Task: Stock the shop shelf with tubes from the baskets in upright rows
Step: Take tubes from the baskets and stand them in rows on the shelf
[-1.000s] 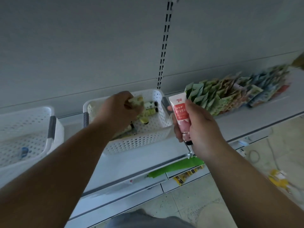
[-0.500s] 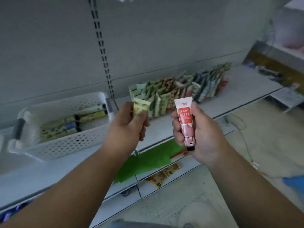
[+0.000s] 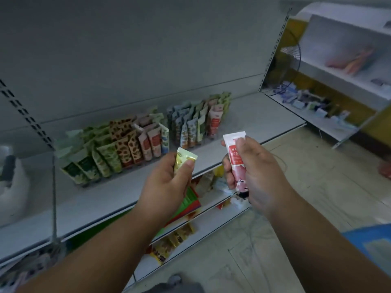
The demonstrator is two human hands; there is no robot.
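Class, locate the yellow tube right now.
Centre of the head view: the left hand holds the yellow tube before the shelf, left of the red tube.

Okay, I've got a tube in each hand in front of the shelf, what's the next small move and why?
Probably reach the right hand forward and stand its red and white tube beside the red tubes at the right end of the upright rows. The grey metal shelf is bare there, and the colours match. The left hand can hold its yellow-green tube meanwhile.
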